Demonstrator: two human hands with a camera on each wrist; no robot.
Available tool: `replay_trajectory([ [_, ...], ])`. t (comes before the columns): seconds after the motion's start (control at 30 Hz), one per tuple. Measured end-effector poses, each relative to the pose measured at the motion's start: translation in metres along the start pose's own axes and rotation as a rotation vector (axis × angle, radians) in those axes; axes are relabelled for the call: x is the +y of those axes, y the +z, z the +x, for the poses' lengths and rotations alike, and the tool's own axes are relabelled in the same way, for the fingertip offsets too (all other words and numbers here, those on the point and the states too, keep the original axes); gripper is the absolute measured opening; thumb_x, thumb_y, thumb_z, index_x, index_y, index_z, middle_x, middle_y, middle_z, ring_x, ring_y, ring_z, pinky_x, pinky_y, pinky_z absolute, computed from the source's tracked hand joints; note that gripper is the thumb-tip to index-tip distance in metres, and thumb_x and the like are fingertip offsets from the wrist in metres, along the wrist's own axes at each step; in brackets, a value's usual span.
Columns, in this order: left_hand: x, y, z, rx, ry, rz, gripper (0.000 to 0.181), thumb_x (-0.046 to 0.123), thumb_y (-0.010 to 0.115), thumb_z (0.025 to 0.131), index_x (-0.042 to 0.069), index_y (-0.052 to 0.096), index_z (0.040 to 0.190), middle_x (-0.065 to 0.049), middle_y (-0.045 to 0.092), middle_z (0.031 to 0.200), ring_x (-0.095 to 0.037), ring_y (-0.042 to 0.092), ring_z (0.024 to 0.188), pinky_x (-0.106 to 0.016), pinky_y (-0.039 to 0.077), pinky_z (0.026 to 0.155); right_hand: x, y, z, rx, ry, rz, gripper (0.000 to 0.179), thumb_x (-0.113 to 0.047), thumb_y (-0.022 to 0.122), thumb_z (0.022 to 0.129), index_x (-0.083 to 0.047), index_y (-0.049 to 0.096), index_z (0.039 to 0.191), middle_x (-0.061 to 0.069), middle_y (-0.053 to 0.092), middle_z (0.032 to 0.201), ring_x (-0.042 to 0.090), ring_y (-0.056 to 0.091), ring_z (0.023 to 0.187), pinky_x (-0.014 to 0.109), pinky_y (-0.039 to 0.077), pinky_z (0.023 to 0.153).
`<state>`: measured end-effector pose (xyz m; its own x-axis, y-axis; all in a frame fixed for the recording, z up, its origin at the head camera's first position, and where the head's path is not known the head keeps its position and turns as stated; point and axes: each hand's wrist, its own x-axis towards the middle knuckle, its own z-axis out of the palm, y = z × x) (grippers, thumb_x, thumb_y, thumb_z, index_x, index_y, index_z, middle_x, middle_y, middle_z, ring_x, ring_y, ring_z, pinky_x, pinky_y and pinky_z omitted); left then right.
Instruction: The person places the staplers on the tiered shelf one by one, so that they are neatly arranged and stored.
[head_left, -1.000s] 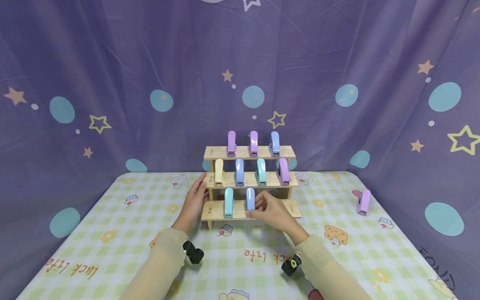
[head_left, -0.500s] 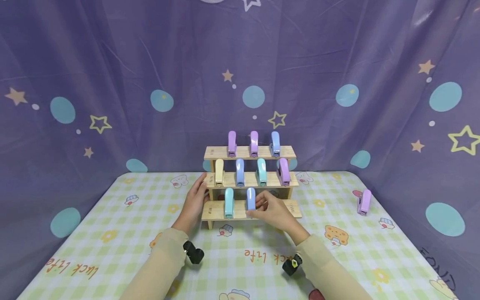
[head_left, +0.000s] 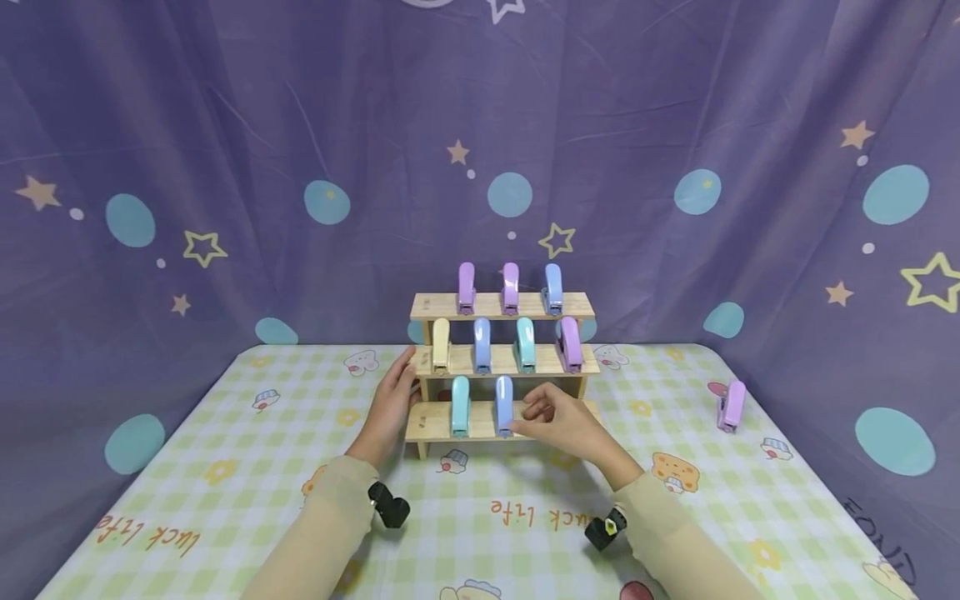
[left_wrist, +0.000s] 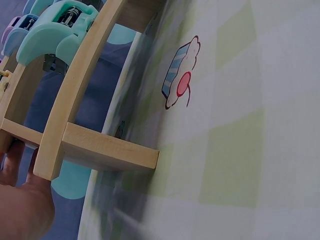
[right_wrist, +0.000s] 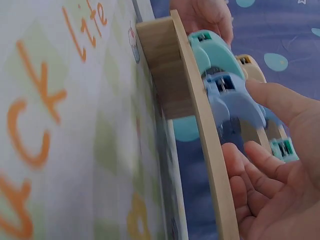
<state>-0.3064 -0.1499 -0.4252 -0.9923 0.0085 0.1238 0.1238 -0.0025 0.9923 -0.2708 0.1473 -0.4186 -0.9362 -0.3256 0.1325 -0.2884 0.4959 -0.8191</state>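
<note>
A three-tier wooden display rack (head_left: 480, 427) bears several small staplers. On its lowest shelf stand a teal stapler (head_left: 460, 404) and, to the right, a blue stapler (head_left: 503, 404). My right hand (head_left: 564, 427) is just right of the blue one; its thumb tip (right_wrist: 257, 90) is close to or touching it, while the other fingers sit apart from it, loosely bent. My left hand (head_left: 388, 407) holds the rack's left side, fingers and thumb at the side rail (left_wrist: 22, 132); part of those fingers is hidden behind the wood.
The middle shelf carries yellow, blue, teal and purple staplers (head_left: 572, 343). Two purple ones and a blue stapler (head_left: 553, 288) stand on the top shelf. One more purple stapler (head_left: 731, 406) is at the right on the checked tablecloth (head_left: 247, 467). A purple curtain (head_left: 375, 125) hangs behind.
My right hand has let go of the blue stapler and drawn slightly to the right. The stapler stays in its spot on the lowest shelf. My left hand keeps its place.
</note>
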Motion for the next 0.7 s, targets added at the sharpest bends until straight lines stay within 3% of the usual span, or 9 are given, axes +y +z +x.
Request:
replay_trajectory([
  [0.27,0.001,0.001,-0.001,0.002,0.001,0.004,0.051,0.032,0.036,0.111,0.023,0.027,0.16,-0.009,0.03,0.16,-0.031,0.04,0.14,-0.041,0.038,0.115,0.013,-0.026,-0.012,0.014,0.052,-0.035,0.05,-0.042,0.079,0.087,-0.008,0.062,0.119,-0.003,0.069,0.1,0.015,0.063,0.087,0.034,0.055,0.073],
  [0.7,0.0,0.0,-0.001,0.005,0.009,0.001,0.051,0.03,0.036,0.111,0.022,0.026,0.161,-0.01,0.03,0.161,-0.032,0.04,0.14,-0.041,0.037,0.115,0.037,-0.075,-0.034,0.052,0.122,-0.088,0.041,-0.039,0.074,0.092,-0.011,0.063,0.119,0.001,0.069,0.101,0.018,0.064,0.093,0.037,0.055,0.08],
])
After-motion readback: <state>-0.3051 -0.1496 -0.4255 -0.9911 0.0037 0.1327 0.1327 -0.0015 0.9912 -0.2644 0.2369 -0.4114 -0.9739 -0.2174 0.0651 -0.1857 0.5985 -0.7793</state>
